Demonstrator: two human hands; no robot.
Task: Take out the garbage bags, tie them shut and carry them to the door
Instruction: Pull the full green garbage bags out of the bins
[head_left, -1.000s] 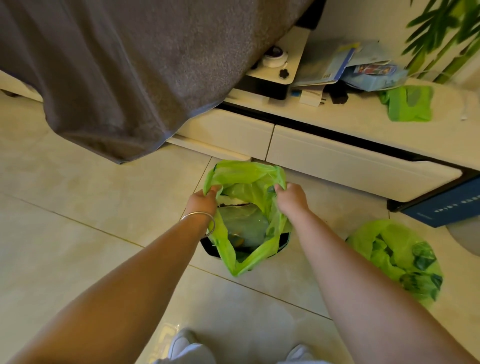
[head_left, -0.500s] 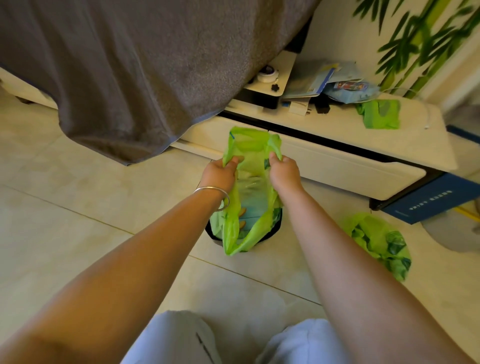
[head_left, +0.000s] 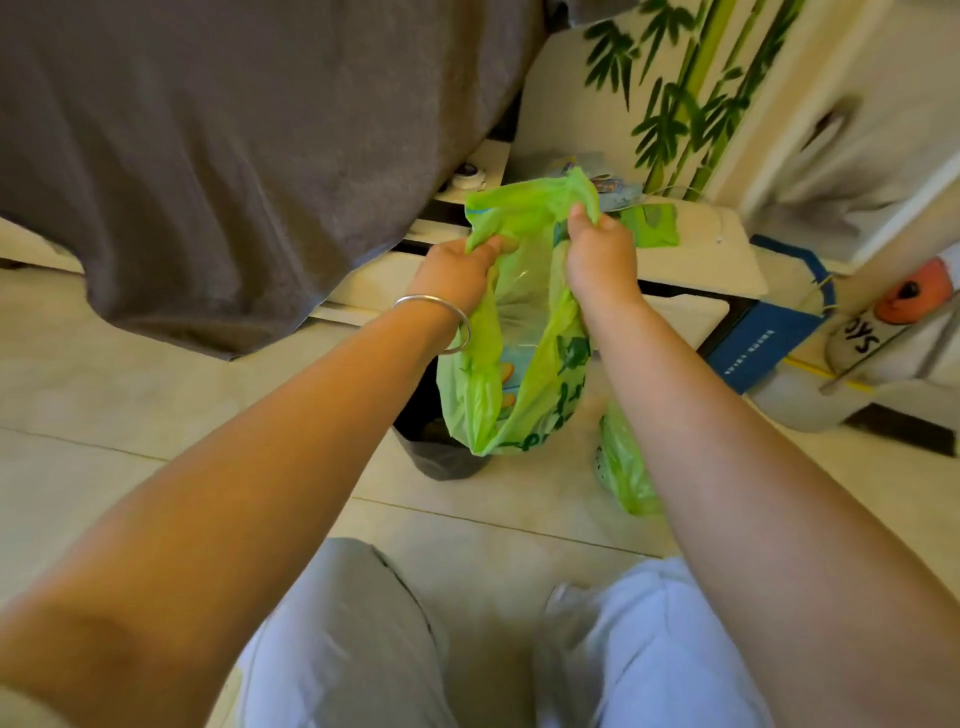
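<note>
Head view: green garbage bag (head_left: 519, 364) hangs above the black bin (head_left: 441, 452), its mouth open. Left hand (head_left: 457, 273) and right hand (head_left: 600, 254) pinch opposite rim edges, fingers clamped on plastic. A second green bag (head_left: 623, 467) lies on the tile floor (head_left: 156, 405) just right; grey blanket (head_left: 234, 156) drapes left.

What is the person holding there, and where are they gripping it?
A green garbage bag, held by both hands at its open top edge: the left hand pinches one side, the right hand the other.
</note>
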